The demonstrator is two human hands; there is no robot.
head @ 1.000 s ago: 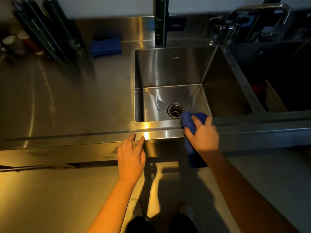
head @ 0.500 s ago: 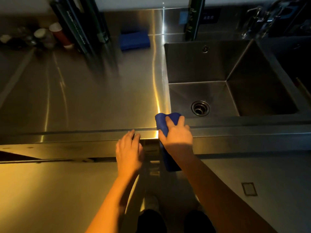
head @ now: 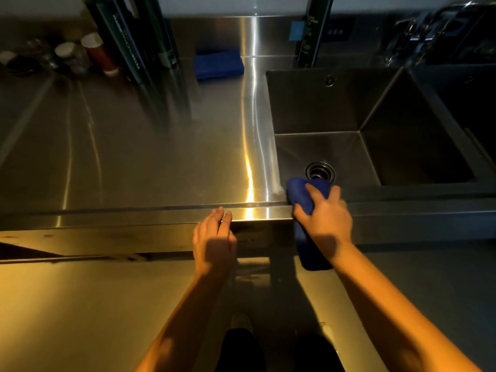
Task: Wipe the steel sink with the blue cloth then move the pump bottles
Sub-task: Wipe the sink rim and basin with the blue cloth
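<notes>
Wiping is the step in hand: right hand [head: 323, 217] closed over the blue cloth [head: 302, 193], pressing it on the front rim of the steel sink [head: 316, 103] at its near left corner, one end of the cloth hanging down over the counter's front edge. Left hand [head: 213, 234]: loosely spread, holding nothing, fingertips resting on the front lip of the counter [head: 134, 157]. Sink basin: no dishes or standing water to be seen; drain [head: 320, 171] uncovered, just beyond the cloth. Second basin, far right: dark, contents not discernible. Pump bottles: one tall dark bottle [head: 308, 41] upright behind the sink; further tall dark bottles [head: 128, 44] standing at the back left of the counter; pump heads cut off by the frame. Also noted: a second folded blue cloth [head: 218, 64] at the back; small capped jars [head: 99, 55] far left, contents unclear. Judged next: carry the wipe along the rim and into the basin, then free a hand for the bottles, which stand well apart from both hands.
</notes>
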